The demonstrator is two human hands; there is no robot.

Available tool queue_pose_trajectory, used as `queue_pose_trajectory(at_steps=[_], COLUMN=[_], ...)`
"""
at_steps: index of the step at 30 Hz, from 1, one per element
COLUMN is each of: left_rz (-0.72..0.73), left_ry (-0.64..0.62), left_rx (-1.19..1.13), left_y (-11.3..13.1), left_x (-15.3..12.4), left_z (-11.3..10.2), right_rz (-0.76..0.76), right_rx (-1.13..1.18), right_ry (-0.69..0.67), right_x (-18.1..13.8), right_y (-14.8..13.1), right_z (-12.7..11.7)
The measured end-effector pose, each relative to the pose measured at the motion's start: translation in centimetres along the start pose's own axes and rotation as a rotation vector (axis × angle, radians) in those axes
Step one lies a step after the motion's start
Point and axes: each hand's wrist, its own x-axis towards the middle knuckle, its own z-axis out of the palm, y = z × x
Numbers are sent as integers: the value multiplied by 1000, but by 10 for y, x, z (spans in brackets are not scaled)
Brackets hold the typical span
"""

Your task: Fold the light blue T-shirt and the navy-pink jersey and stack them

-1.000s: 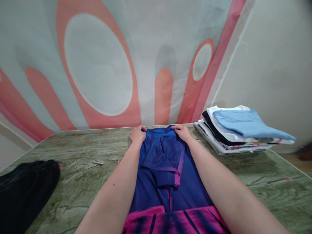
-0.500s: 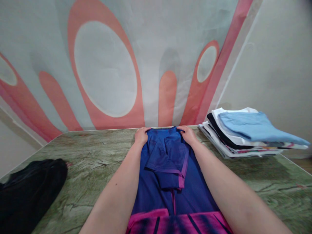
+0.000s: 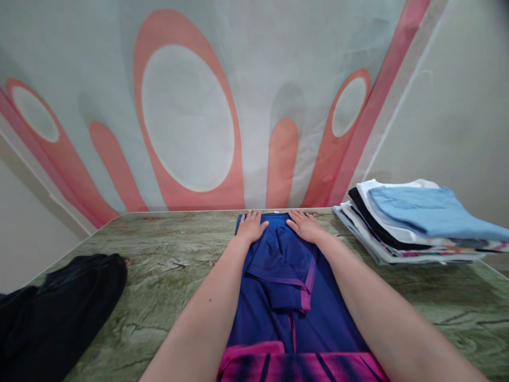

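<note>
1. Pressing flat on the far end of the shirt [image 3: 278, 313]: left hand [image 3: 251, 227] and right hand [image 3: 305, 225], fingers spread, gripping nothing.
2. Shirt lies on the table [image 3: 159, 265].
3. Likely soft, light, limp; take by far corners.

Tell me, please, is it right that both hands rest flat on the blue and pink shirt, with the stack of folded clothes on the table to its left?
Not quite: the head view shows the stack of folded clothes on the table to the right of the blue and pink shirt. The left hand and right hand do rest flat on it.
</note>
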Motion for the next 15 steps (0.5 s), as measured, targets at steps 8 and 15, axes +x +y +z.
queue_pose_trajectory(at_steps=[8, 15], left_rz=[8, -46], left_ry=[-29, 203], left_rx=[36, -4], left_y=[2, 3], left_x=[-4, 1], left_z=[-2, -21], right_rz=[24, -52], right_rx=[-53, -62], right_ry=[-35, 114], right_x=[-3, 1], right_y=[4, -8], right_z=[0, -16])
